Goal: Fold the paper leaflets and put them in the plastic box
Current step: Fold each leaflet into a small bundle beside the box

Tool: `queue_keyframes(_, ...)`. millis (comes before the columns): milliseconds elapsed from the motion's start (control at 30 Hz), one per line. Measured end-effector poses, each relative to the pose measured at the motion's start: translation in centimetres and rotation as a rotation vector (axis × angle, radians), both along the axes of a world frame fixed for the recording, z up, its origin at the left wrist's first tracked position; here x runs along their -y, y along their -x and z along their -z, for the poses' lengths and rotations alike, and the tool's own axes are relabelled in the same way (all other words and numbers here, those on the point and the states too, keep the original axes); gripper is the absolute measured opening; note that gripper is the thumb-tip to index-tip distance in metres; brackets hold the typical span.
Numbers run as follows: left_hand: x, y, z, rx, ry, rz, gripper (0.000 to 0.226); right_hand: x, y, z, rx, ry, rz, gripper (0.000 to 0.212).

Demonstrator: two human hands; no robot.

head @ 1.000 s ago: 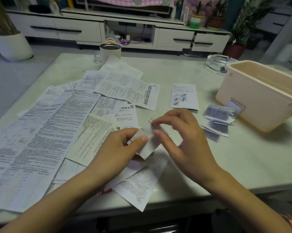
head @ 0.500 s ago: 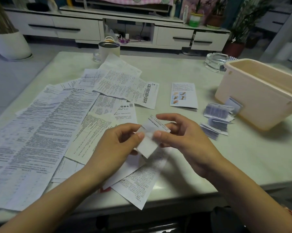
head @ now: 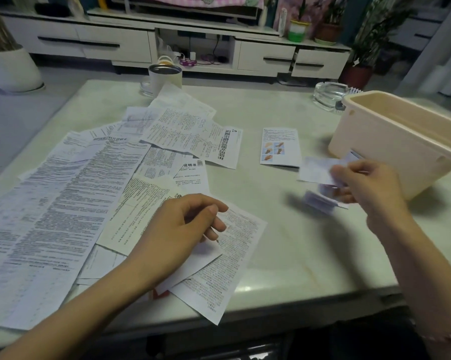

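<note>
My right hand [head: 370, 185] holds a small folded leaflet [head: 316, 171], blurred by motion, just left of the beige plastic box [head: 390, 141] at the table's right side. More small folded leaflets [head: 320, 201] lie under that hand beside the box. My left hand [head: 182, 224] hovers with loosely curled fingers over an unfolded leaflet [head: 234, 245] near the front edge and holds nothing. Several unfolded leaflets [head: 63, 203] cover the left half of the table. A folded leaflet with pictures [head: 280, 146] lies in the middle.
A white cup [head: 164, 77] stands at the table's far edge, a glass ashtray [head: 329, 94] behind the box. The pale table [head: 297, 255] shows bare surface between my hands. A TV cabinet and potted plants stand beyond.
My right hand has carried the folded leaflet from the middle of the table to the right, near the box. My left hand has let go of it and stays over the papers.
</note>
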State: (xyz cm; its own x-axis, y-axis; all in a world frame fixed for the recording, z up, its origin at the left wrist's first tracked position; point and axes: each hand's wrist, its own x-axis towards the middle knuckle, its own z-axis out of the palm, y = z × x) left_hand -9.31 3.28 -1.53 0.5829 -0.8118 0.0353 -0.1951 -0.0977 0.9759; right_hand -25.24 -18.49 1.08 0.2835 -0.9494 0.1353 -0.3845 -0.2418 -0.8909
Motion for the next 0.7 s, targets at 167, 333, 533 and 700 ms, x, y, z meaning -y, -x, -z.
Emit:
queue_keyframes(167, 0.2, 0.2, 0.2, -0.016, -0.011, 0.001, 0.023, 2.1, 1.3, 3.7, -0.387, 0.001, 0.040, 0.027)
queue_keyframes(333, 0.2, -0.4, 0.1, 0.084, -0.029, -0.050, 0.024, 2.5, 1.4, 4.8, -0.804, 0.121, 0.073, 0.027)
queue_keyframes(533, -0.1, -2.1, -0.8, 0.127, 0.011, -0.159, 0.025, 2.1, 1.2, 2.8, -0.487, 0.197, 0.092, 0.028)
queue_keyframes(700, -0.6, -3.5, -1.5, 0.127, 0.021, -0.218, 0.026, -0.2, -0.8, 0.9, -0.292, 0.356, -0.011, 0.020)
